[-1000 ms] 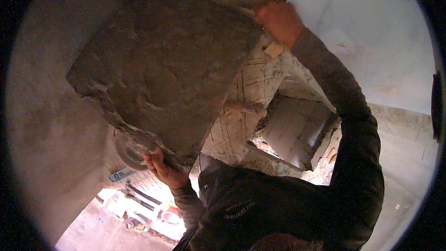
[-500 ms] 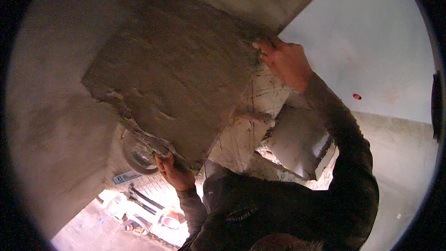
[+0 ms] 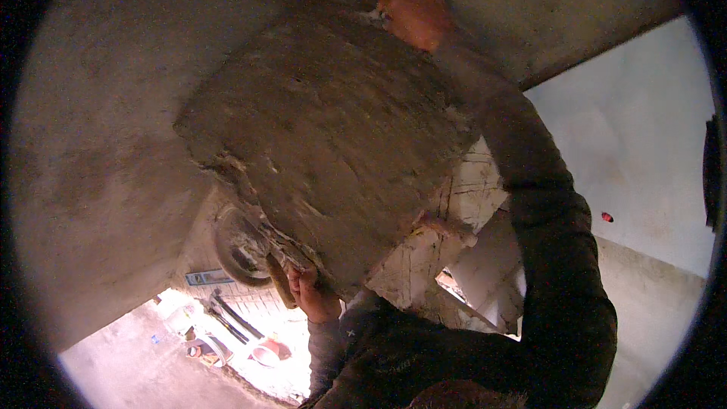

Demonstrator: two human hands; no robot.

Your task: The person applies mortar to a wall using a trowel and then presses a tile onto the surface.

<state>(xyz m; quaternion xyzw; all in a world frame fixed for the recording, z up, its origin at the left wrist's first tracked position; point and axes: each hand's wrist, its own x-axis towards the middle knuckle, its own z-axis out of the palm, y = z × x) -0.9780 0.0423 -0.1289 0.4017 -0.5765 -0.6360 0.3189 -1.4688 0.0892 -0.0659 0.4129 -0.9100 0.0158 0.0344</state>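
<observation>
Though dim, rough slab (image 3: 326,129) near wall (image 3: 98,144).

The broad slab (image 3: 326,136) looks rough, matt and stone-like; the sleeve (image 3: 541,163) is matt cloth, the pale surface (image 3: 632,148) smooth

A large slab (image 3: 326,136) spanned the middle, the left hand (image 3: 314,299) at its near edge and the right hand (image 3: 416,21) at its far edge. A wall (image 3: 98,144) stood to the left. Beside the slab's near left edge was a round pan (image 3: 225,254), with a level (image 3: 207,279) just left of it. Nearer were long tools (image 3: 231,318), then a bucket (image 3: 265,353) to their right. A second slab (image 3: 488,269) sat right of the large slab, partly behind the right forearm (image 3: 534,197).
</observation>
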